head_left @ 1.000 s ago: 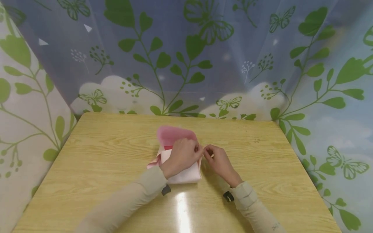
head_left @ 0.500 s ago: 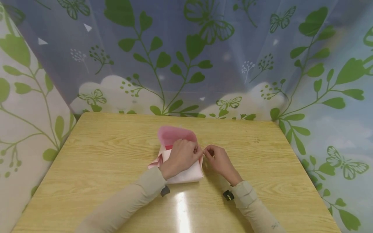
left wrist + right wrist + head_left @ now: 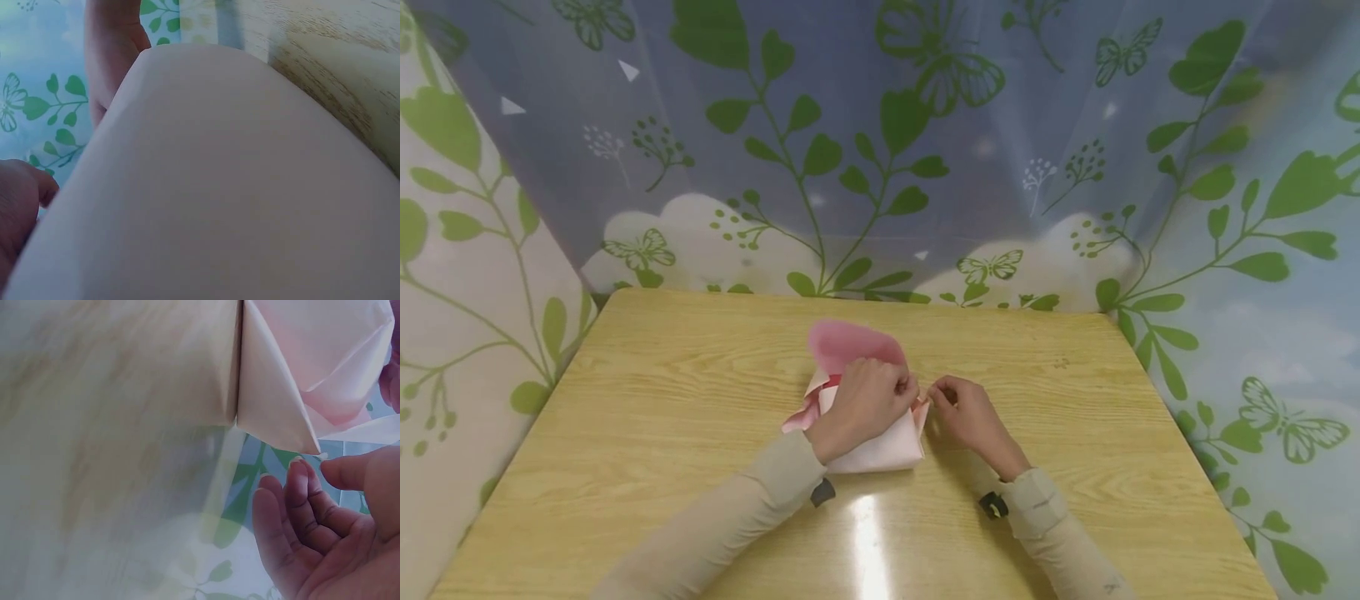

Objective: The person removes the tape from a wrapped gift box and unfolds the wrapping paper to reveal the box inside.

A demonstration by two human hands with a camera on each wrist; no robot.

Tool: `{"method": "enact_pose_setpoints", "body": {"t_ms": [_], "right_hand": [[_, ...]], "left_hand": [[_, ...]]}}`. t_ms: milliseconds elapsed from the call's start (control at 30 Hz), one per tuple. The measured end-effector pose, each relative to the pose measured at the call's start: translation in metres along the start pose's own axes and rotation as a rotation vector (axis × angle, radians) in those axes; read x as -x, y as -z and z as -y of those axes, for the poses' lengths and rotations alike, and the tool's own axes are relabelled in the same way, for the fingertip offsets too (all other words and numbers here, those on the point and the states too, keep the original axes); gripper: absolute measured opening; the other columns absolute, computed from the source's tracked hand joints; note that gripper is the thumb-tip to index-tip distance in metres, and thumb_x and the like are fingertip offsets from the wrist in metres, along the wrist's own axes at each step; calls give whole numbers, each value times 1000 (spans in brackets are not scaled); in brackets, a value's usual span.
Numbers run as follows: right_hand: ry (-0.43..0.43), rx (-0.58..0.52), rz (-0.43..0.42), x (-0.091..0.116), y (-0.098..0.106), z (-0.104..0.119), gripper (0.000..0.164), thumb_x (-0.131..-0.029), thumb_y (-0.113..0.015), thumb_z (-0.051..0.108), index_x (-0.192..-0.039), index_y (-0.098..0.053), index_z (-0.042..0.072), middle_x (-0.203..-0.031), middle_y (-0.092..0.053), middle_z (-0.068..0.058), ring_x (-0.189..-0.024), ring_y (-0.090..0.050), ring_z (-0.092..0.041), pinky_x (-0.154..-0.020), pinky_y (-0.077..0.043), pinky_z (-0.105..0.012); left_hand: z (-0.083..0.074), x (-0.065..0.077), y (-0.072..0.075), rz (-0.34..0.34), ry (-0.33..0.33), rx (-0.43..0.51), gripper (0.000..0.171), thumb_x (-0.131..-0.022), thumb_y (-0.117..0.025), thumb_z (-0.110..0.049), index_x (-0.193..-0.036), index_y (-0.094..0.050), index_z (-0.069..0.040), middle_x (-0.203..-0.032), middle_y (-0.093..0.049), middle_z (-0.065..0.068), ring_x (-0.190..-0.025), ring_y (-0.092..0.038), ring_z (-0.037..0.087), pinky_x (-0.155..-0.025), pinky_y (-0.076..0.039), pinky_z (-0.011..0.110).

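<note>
A package wrapped in pale paper lies at the middle of the wooden table. Its pink flap stands raised at the back, with a red strip showing below. My left hand lies across the top, its curled fingers gripping the paper near the right edge. Just right of it, my right hand pinches the tip of a side fold between thumb and fingertips. A small whitish bit shows at the thumb tip in the right wrist view. The pale paper fills most of the left wrist view.
A second loose fold of pink paper sticks out at the package's left. The wooden table reaches back to a leaf-and-butterfly curtain, which also hangs along both sides. Dark bands sit at both wrists.
The right hand has shifted slightly right and down, away from the left hand. The right side fold now spreads outward more, and the left hand has barely moved.
</note>
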State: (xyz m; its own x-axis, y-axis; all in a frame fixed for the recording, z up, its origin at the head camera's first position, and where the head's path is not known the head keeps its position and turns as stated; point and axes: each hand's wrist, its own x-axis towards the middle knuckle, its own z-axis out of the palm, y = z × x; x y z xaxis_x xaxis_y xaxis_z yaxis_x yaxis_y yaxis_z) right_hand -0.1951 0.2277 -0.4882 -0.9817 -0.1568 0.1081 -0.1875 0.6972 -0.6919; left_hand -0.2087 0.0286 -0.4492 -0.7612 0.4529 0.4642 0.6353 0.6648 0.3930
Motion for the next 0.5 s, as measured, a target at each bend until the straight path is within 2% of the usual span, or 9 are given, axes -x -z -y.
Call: {"method": "enact_pose_setpoints", "body": {"t_ms": [233, 500], "right_hand": [[33, -13, 6, 6, 7, 1, 17, -103, -59, 13, -102, -73, 2, -87, -73, -8, -74, -64, -14, -66, -52, -25], [47, -40, 30, 11, 15, 6, 20, -105, -57, 16, -108, -72, 3, -95, -73, -11, -85, -68, -20, -73, -56, -31]], "left_hand": [[1, -2, 4, 23, 15, 82, 48, -99, -61, -19, -55, -43, -19, -50, -30, -11, -48, -30, 4, -46, -24, 19], [4, -4, 4, 65, 42, 124, 45, -103, -60, -24, -60, -52, -17, -51, -38, -10, -47, -35, 3, -45, -27, 18]]}}
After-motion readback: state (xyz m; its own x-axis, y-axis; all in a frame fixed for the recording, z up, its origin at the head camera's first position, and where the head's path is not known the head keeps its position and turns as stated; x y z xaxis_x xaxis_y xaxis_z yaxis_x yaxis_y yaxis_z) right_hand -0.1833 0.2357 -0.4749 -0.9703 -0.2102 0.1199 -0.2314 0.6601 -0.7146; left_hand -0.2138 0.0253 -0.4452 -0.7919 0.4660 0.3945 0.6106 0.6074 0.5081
